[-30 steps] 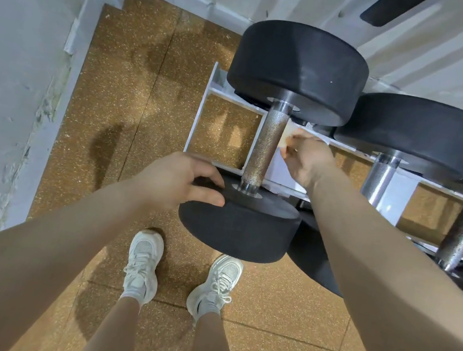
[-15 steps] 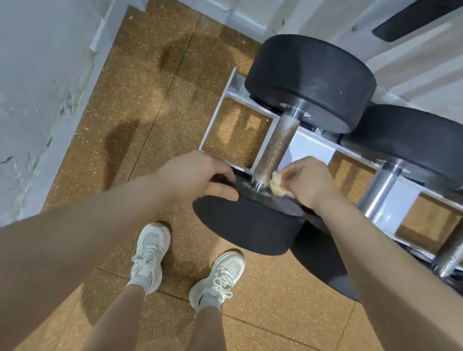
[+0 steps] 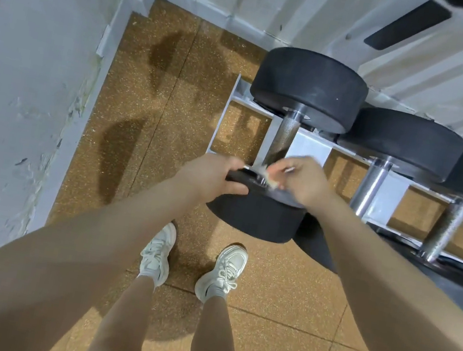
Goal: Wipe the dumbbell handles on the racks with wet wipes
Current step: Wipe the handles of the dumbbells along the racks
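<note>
left hand [image 3: 211,176] grips the near head of the end dumbbell [image 3: 288,132] on the rack [image 3: 310,152]; right hand [image 3: 304,181] pinches a wipe [image 3: 267,174] (blurred) at the handle's base.

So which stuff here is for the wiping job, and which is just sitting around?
For the job:
small pale wet wipe pinched in the right hand
black round-ended dumbbell with knurled steel handle, near end held by the left hand
white metal rack

Just around:
white lace-up sneakers
speckled brown floor
</note>
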`<state>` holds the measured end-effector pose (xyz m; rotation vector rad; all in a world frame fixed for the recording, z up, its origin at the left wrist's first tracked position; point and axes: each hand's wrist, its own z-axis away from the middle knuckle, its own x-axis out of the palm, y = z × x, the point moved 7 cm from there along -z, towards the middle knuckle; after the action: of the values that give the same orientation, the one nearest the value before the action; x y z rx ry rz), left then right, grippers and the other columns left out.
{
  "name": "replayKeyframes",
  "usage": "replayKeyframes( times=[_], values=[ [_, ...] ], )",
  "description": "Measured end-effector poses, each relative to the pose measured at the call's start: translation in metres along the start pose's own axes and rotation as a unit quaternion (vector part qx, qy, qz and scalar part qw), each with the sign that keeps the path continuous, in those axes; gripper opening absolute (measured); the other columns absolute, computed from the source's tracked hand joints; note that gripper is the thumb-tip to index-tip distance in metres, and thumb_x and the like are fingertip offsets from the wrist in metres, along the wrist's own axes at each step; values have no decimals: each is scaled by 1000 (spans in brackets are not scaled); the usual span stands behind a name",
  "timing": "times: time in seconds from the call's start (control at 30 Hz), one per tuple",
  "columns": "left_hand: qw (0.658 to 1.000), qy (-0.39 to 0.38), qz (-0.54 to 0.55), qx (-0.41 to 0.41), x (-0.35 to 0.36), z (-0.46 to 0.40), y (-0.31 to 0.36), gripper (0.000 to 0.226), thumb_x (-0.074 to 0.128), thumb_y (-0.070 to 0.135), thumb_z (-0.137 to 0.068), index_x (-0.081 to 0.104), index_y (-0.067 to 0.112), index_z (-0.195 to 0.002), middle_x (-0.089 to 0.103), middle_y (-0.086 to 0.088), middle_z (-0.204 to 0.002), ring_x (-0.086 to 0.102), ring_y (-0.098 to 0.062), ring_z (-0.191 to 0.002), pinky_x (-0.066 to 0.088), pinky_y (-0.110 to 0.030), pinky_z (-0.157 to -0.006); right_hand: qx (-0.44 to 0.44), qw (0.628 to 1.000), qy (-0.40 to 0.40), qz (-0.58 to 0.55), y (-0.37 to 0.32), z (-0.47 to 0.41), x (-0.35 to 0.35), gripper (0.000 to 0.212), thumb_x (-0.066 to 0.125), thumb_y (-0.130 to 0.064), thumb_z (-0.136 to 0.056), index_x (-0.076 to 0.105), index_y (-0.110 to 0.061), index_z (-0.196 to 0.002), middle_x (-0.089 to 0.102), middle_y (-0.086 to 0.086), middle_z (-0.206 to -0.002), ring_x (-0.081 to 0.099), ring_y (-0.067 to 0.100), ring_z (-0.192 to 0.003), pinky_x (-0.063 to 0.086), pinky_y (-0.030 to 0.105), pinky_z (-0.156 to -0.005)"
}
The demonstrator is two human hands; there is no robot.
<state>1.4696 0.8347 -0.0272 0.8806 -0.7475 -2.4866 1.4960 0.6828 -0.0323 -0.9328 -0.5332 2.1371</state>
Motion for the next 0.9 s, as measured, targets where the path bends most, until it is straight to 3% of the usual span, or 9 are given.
replayKeyframes(
  times=[0.07,0.13,0.2,0.27,0.37,0.53,0.7,0.8,0.9],
  values=[
    [998,5,54,45,-15,14,21,66,64,36,-84,31,31,-141,40,0,-143,46,-16,-122,33,-24,-92,49,982,26,-180,-15,15,-19,12,59,6,-85,68,-2,-86,64,0,-72,57,3,-57,46,15,-55],
    [990,37,116,77,-35,25,42,67,64,33,-84,31,27,-142,40,1,-143,46,-15,-122,33,-22,-94,68,952,-7,-299,-33,32,-24,18,56,8,-85,63,-8,-78,68,-1,-67,61,11,-62,50,17,-57],
    [978,83,178,68,-54,36,53,46,63,28,-85,51,18,-129,57,2,-125,56,-13,-107,41,-24,-90,78,932,-58,-349,-52,53,-21,18,55,6,-86,61,-11,-80,70,-4,-67,66,12,-66,55,20,-65],
    [972,102,203,64,-69,50,64,24,62,24,-87,63,8,-105,63,6,-93,57,-9,-82,44,-23,-74,72,918,-67,-384,-66,71,-22,19,53,5,-87,61,-12,-84,71,-3,-72,67,13,-71,54,24,-72],
    [969,96,218,70,-83,73,76,16,57,20,-90,65,7,-85,60,6,-78,52,-7,-73,42,-24,-74,45,922,-69,-379,-86,96,-29,28,50,13,-85,61,-13,-89,67,2,-81,65,11,-70,54,19,-67],
    [928,64,368,18,-91,105,80,18,53,20,-93,58,18,-75,62,3,-96,61,-14,-90,52,-23,-81,20,976,-34,-214,-90,144,-42,38,43,19,-82,60,-15,-89,60,3,-78,54,8,-61,48,14,-57],
    [958,-20,275,84,-78,139,112,8,57,14,-90,60,11,-84,63,2,-87,61,-11,-80,53,-25,-78,72,924,-14,-376,-84,189,-45,14,51,-18,-94,62,-13,-102,64,2,-91,60,15,-79,51,26,-74],
    [971,-55,205,111,-64,157,139,13,59,16,-88,62,4,-93,64,0,-85,61,-7,-73,53,-19,-70,25,947,27,-320,-90,216,-52,5,59,-8,-88,63,-11,-87,62,4,-83,58,11,-74,50,20,-70],
    [981,-84,101,145,-48,169,167,14,62,22,-87,63,9,-93,64,4,-81,55,0,-62,45,-13,-58,-5,947,92,-308,-79,248,-68,14,60,0,-86,63,-11,-78,60,4,-77,54,13,-73,46,19,-71]
  ],
)
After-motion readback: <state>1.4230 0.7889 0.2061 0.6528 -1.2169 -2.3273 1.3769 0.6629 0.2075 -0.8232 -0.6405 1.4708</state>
